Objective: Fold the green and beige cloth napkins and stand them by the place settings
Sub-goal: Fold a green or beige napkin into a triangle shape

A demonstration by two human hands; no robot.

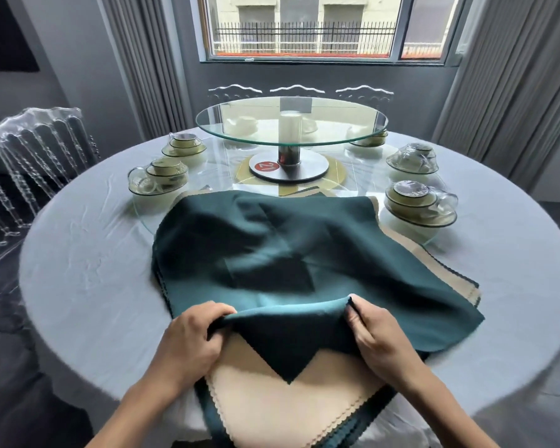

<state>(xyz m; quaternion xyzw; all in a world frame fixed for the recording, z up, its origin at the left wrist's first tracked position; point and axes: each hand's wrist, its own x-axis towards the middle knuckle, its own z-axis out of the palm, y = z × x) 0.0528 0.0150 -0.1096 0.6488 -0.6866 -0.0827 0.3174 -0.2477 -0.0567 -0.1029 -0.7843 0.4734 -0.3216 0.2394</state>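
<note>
A dark green napkin (282, 247) lies spread on top of a stack of green and beige napkins on the round table. Its near corner is folded under, and the point hangs over a beige napkin (288, 412) below. My left hand (191, 337) pinches the folded edge at its left end. At the right end of that fold, my right hand (375, 334) pinches the same edge. Place settings of stacked cups and bowls stand on the left (159, 181) and on the right (417, 202).
A glass turntable (291, 119) on a steel post stands at the table's middle, with more place settings (185, 145) around it. Clear plastic chairs (29, 163) stand at the left. The tablecloth (94, 253) is pale grey. A window and curtains are beyond.
</note>
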